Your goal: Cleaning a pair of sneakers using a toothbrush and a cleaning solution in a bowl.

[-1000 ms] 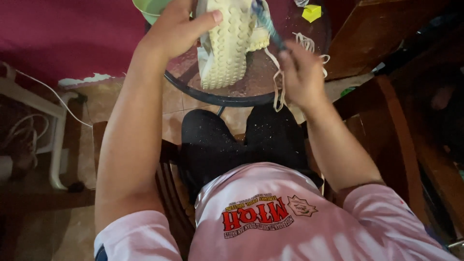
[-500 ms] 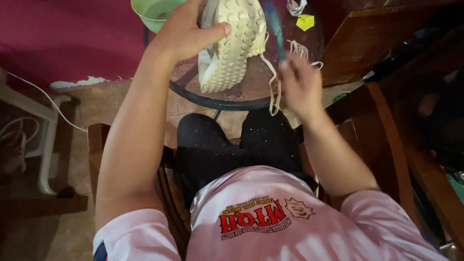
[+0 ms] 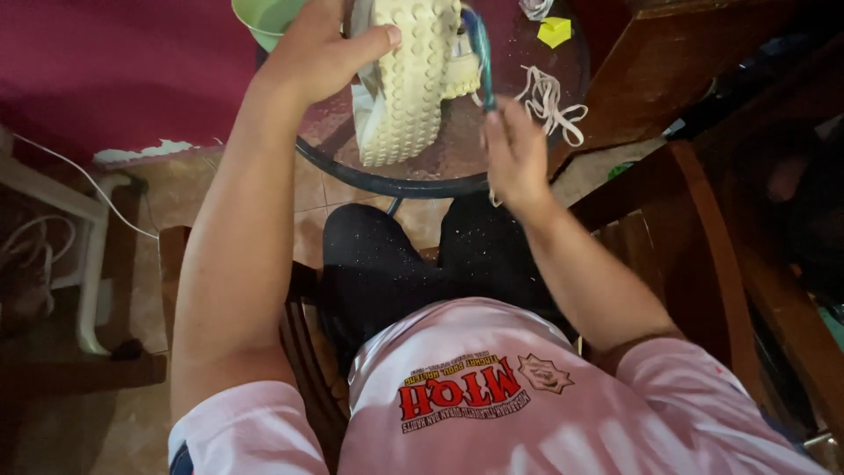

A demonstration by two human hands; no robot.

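Here, one shoe (image 3: 406, 84) in left hand (image 3: 321, 53), one toothbrush (image 3: 480, 53) in right hand (image 3: 517, 154).

Before me stands a round glass table (image 3: 387, 183) bearing a green bowl (image 3: 264, 18), a yellow block (image 3: 555, 31) and loose white laces (image 3: 549, 101).

a lived-in room of a home: a small round glass-topped table (image 3: 440, 180) stands on a tiled floor (image 3: 308, 198) by a deep red wall (image 3: 105, 70) with chipped paint, dark wooden chairs (image 3: 703, 229) crowd its right edge, and a white cable (image 3: 79, 180) trails beside a white frame (image 3: 88, 264).
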